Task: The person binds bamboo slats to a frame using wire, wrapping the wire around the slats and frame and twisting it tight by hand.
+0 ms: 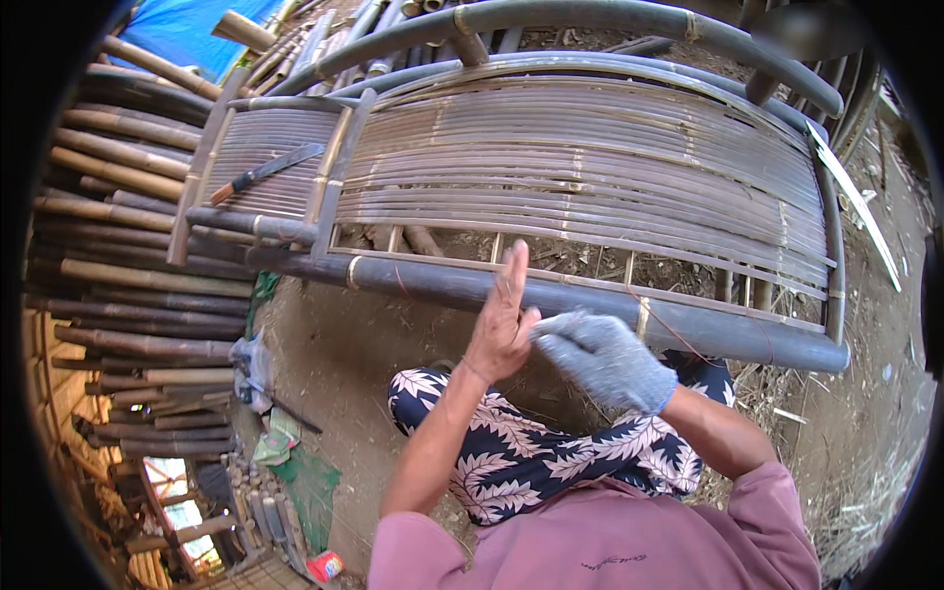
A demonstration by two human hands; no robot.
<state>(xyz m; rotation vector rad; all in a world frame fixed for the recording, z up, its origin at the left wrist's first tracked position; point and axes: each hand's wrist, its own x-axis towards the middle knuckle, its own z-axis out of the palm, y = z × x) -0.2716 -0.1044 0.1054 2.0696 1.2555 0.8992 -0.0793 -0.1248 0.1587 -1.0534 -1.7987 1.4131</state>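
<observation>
In front of me stands a dark bamboo bench with a seat of thin slats [610, 157] and a thick front pole [442, 279]. My bare left hand [502, 324] is raised edge-on just before that pole, its fingers stretched out and holding nothing. Close beside its thumb is my right hand [605, 359] in a grey knit glove, fingers curled together toward the left thumb. Whether anything lies between the gloved fingertips is hidden. A machete [267, 172] with a wooden handle rests on the small slatted side panel [280, 138] at the bench's left end.
Bamboo poles [147, 211] are piled along the left. A curved bamboo rail [580, 14] rises at the bench's far side. Pale split strips [855, 202] lean at the right end. A plastic bag [253, 372] and green netting [307, 492] lie at lower left.
</observation>
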